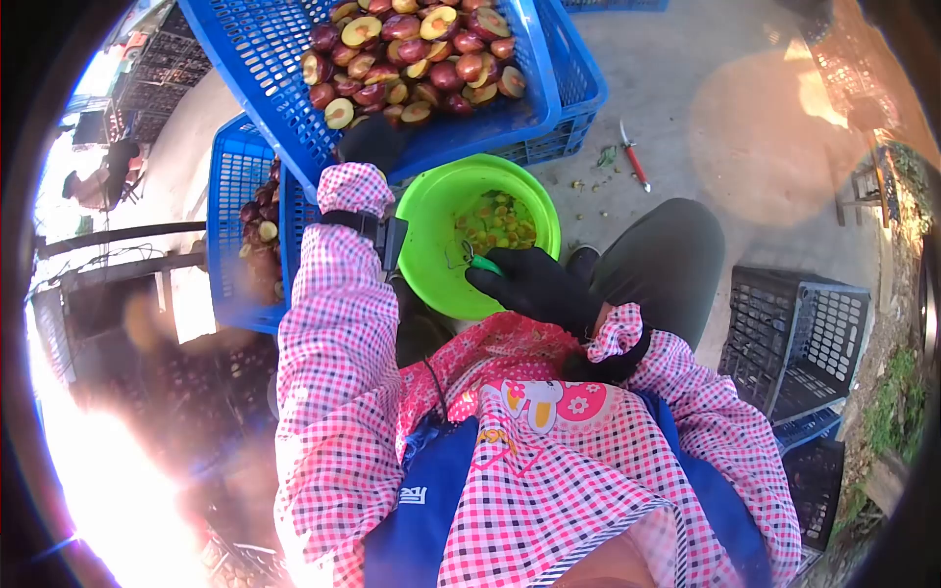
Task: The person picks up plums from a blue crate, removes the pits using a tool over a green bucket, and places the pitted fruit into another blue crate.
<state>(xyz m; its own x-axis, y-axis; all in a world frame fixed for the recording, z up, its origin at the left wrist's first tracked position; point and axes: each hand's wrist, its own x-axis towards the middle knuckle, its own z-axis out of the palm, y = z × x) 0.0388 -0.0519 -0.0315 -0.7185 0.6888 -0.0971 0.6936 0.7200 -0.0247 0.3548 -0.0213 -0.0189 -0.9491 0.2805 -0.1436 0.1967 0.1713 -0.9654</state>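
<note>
My left hand (374, 145), in a black glove, is at the near edge of a tilted blue crate (265, 64) of halved plums (412, 54). Its fingers are too dark against the fruit to make out. My right hand (537, 286), also gloved in black, is closed around a green-handled tool (482, 264) with a thin metal end. That hand is over the near rim of a bright green basin (421, 230). Plum pits and yellowish scraps (498, 220) lie inside the basin.
Another blue crate (227, 196) with plums stands at the left. A red-handled knife (635, 167) lies on the concrete floor beyond my knee. Black crates (784, 333) are stacked at the right. A person (108, 178) sits far off at the left.
</note>
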